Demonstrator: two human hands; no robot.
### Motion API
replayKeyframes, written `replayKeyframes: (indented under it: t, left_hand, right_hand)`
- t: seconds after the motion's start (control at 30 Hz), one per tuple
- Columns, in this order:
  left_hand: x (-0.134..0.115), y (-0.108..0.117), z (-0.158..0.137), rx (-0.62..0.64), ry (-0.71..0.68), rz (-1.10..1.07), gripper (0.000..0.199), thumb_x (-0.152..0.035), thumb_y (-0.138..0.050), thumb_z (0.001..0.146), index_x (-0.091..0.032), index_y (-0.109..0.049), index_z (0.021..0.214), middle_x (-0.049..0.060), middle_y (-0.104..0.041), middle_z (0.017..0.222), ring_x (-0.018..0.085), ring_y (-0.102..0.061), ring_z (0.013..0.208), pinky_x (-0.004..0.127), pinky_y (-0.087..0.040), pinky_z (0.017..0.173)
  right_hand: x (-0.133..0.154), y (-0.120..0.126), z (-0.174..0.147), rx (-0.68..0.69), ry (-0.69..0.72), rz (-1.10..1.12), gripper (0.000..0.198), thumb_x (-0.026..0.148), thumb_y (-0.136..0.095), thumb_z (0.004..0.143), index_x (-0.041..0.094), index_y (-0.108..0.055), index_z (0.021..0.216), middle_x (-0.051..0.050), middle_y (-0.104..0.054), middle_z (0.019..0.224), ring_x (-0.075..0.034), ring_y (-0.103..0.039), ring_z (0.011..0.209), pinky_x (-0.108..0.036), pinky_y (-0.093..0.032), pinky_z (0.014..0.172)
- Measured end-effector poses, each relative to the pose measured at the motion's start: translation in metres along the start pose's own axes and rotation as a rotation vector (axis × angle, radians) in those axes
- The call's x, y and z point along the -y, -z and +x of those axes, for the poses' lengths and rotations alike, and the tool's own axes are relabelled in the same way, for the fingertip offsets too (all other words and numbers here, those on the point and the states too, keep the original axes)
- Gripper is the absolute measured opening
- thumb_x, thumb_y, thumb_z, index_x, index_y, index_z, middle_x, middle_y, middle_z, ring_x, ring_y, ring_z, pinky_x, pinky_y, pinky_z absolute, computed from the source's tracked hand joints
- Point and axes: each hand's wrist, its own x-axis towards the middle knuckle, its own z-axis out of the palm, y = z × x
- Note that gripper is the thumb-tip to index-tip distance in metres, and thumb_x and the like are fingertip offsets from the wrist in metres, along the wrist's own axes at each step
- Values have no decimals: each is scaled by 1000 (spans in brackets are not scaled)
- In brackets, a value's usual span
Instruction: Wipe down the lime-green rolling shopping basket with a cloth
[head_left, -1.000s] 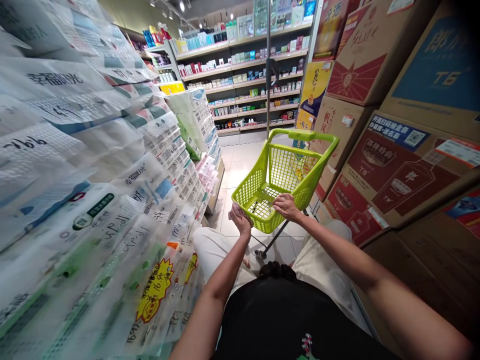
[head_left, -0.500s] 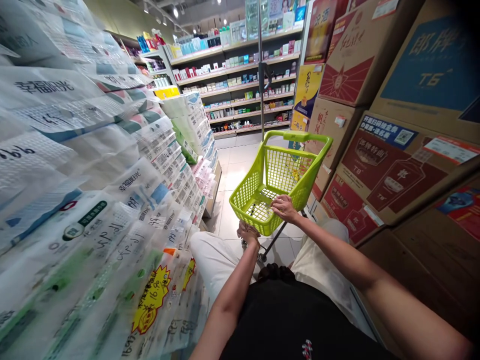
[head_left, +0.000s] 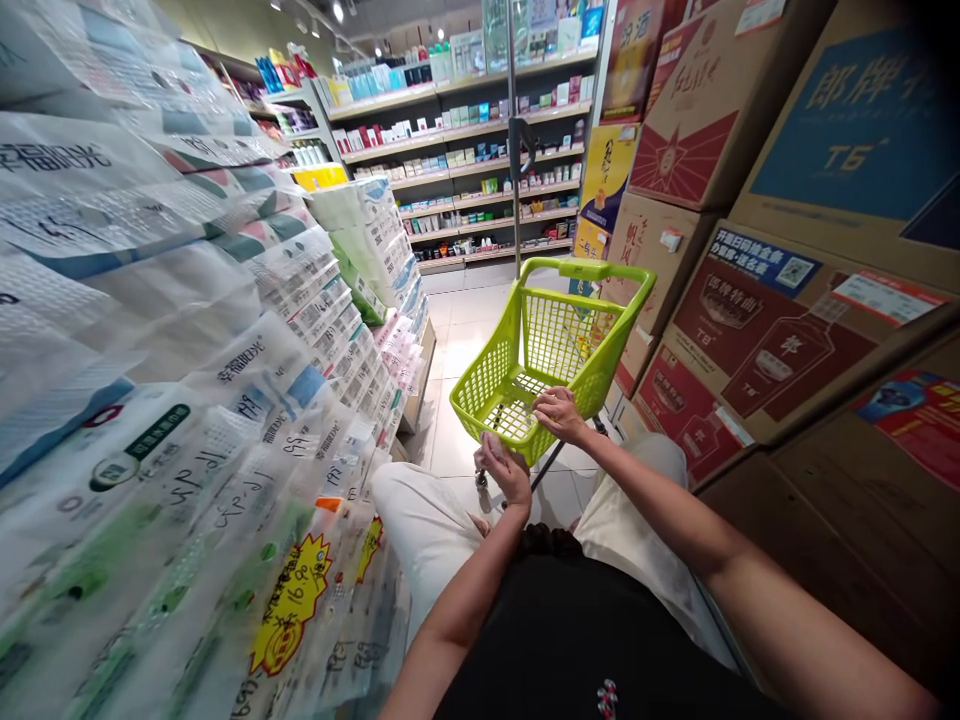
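A lime-green shopping cart [head_left: 517, 330] with a lattice basket stands in front of my knees. Its basket has nothing in it that I can see. My right hand [head_left: 561, 414] is closed over the near right part of the basket's rim, fingers curled inward. Just outside the near edge is my left hand [head_left: 506, 472], its fingers bent together around something small and pale that I cannot make out. Whether the left hand touches the cart is unclear.
Plastic-wrapped paper packs [head_left: 247, 390] with handwritten prices are piled on my left. Cardboard cartons [head_left: 750, 340] are stacked close on my right. Shelves [head_left: 465, 150] of small boxed goods face me beyond the tiled floor [head_left: 454, 310]. A dark pole [head_left: 515, 215] rises behind the cart.
My left hand has come up from beneath the basket's near edge and turned, showing something pale at its fingers. My right hand stays on the rim. The view has shifted slightly.
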Motion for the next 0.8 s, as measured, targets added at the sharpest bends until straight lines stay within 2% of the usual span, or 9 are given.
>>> replayKeyframes:
  t: [0.07,0.1,0.2,0.33,0.43,0.53,0.67,0.73,0.8]
  left_hand:
    - [0,-12,-5,-273,69,15,52,-24,-23,107,-16,-33,158,29,-40,159,37,-39,151,69,-27,123]
    - [1,-16,-6,-369,54,24,50,-25,-28,107,-16,-38,156,28,-44,155,37,-43,146,69,-29,121]
    - [10,-11,-2,-446,-103,56,44,-25,-36,106,-19,-50,148,26,-55,144,36,-52,132,67,-37,115]
    - [21,31,23,-585,-84,102,43,-20,-39,105,-24,-57,143,20,-56,138,32,-51,130,59,-44,112]
    - [20,70,41,-456,-63,128,40,-15,-46,101,-26,-66,134,15,-55,135,28,-51,132,47,-47,113]
    - [8,98,50,-295,-27,197,41,-9,-50,95,-28,-73,123,12,-55,129,27,-52,128,43,-48,112]
    - [-13,107,54,-156,48,309,42,1,-51,84,-26,-77,104,12,-55,122,29,-53,116,45,-49,106]
    - [-21,104,51,-136,61,306,46,5,-49,80,-25,-76,103,12,-55,121,29,-53,115,45,-48,105]
    - [-24,102,47,-132,35,256,48,5,-47,81,-25,-75,105,12,-56,120,28,-52,116,44,-48,104]
  right_hand:
    - [-2,2,0,6,-3,15,36,34,-46,102,29,-77,84,1,-78,107,-25,-54,119,-46,-26,110]
    - [-2,2,1,5,-7,20,35,34,-46,101,29,-77,84,0,-78,107,-26,-54,120,-46,-26,110]
    - [-3,3,2,14,-19,26,34,32,-48,100,28,-76,81,0,-78,105,-26,-54,121,-46,-26,111]
    - [-5,6,4,45,-13,49,33,28,-50,97,28,-75,76,1,-79,98,-26,-54,122,-46,-27,110]
    - [-11,11,4,74,4,87,32,28,-51,96,27,-74,74,0,-78,93,-26,-55,122,-46,-28,110]
    - [-21,22,4,101,25,107,31,28,-51,94,27,-74,74,0,-77,90,-26,-57,120,-46,-30,112]
    - [-28,40,8,114,47,30,27,26,-52,92,27,-72,73,0,-78,93,-25,-61,114,-46,-35,113]
    - [-16,44,7,73,32,-56,24,22,-53,92,27,-71,76,-3,-77,98,-26,-63,110,-47,-38,113]
    - [7,37,2,17,8,-106,22,17,-53,91,26,-71,85,-6,-76,101,-27,-63,107,-49,-40,112]
